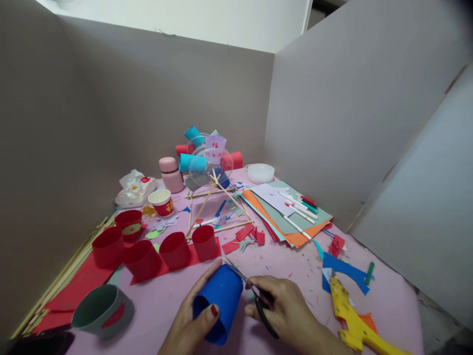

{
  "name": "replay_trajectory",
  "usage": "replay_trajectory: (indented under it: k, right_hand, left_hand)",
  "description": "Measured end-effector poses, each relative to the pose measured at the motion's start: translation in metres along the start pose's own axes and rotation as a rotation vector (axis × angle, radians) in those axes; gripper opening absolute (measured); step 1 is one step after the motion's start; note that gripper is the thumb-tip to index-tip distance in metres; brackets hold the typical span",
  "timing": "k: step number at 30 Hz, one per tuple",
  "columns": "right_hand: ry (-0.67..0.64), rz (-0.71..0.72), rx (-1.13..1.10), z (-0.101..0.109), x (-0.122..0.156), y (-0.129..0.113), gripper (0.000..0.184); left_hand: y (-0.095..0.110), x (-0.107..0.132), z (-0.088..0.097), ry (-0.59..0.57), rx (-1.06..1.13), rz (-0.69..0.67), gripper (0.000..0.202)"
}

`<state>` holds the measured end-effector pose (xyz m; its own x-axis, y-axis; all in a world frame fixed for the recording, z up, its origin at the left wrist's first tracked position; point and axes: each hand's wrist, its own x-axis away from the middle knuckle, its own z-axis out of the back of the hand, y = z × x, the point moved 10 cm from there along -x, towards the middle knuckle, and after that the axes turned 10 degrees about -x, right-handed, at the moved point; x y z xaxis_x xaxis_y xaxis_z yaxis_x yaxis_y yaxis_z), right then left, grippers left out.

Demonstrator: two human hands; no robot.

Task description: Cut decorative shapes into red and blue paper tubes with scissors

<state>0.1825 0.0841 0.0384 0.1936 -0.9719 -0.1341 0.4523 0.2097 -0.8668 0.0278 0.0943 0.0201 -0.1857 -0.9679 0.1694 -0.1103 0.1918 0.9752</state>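
A blue paper tube point(218, 300) is gripped in my left hand point(195, 315), its thumb on the near side and its open end tilted towards me. My right hand point(288, 305) is closed round the black handles of a pair of scissors point(242, 279). The scissor blades lie against the far rim of the tube; how far apart they are is hard to make out. Several red paper tubes point(175, 250) stand to the left of the hands. A grey-green paper tube point(103, 310) with a red patch stands at the near left.
A stick-framed wheel point(210, 167) with coloured tubes stands at the back. Paper sheets point(288, 217) with marker pens lie on the right. A yellow glue gun point(347, 305) rests beside my right hand, near a blue paper scrap point(345, 268). Pink flask point(171, 175) and paper cup point(161, 202) stand back left.
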Motion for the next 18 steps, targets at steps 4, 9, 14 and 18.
replay_trajectory:
  k: [4, 9, 14, 18]
  right_hand:
    - [-0.010, -0.021, -0.045, 0.001, 0.001, -0.001, 0.020]
    - [-0.017, -0.035, -0.092, 0.001, 0.001, 0.003, 0.016]
    - [-0.035, -0.036, -0.128, -0.003, 0.000, 0.005, 0.009]
    - [-0.044, -0.025, -0.095, -0.003, -0.001, 0.005, 0.018]
  left_hand:
    - [0.003, 0.002, -0.001, -0.004, -0.017, -0.004, 0.073]
    - [-0.001, 0.002, 0.000, -0.003, -0.003, 0.007, 0.074]
    - [-0.007, -0.007, 0.005, -0.039, -0.057, -0.013, 0.080]
    - [-0.002, -0.005, 0.004, -0.055, -0.089, -0.037, 0.083]
